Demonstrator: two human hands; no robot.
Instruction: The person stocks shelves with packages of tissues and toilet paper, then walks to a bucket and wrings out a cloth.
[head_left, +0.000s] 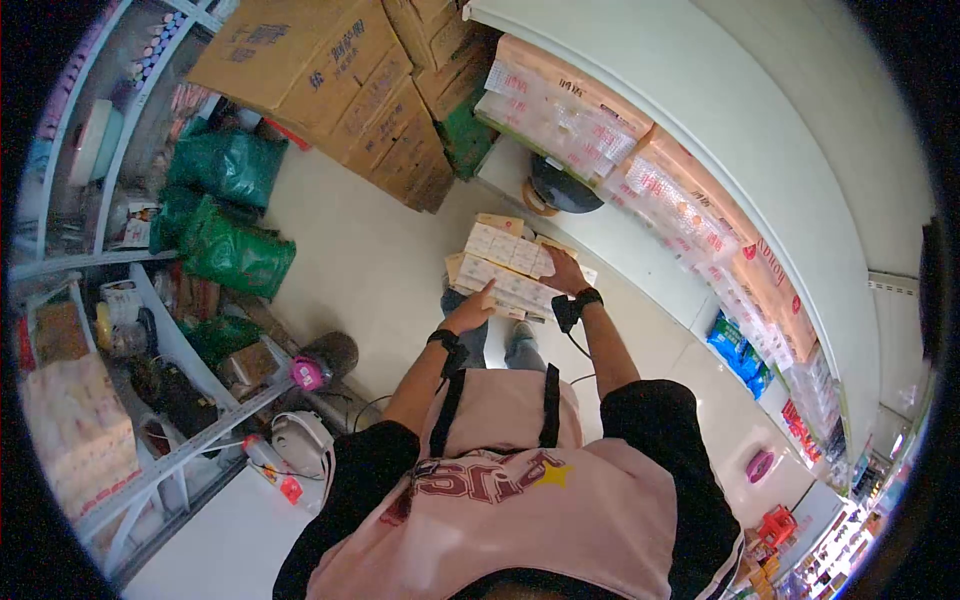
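fingers (486, 291) on pale packs (505, 247), cardboard boxes (345, 100) beyond

hands (470, 314) (566, 274): 2 | wristbands (451, 350) (590, 296): 2 | sleeves (350, 480) (662, 425): 2 | black straps (447, 412) (551, 405): 2

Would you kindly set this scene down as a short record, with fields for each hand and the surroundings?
Left hand: at the left end of the pale printed packs, index finger extended
Right hand: on the packs' right end
Grip: unclear for both
To the left: green bags
Ahead: stacked brown cartons
To the right: white shelf holding plastic-wrapped packages
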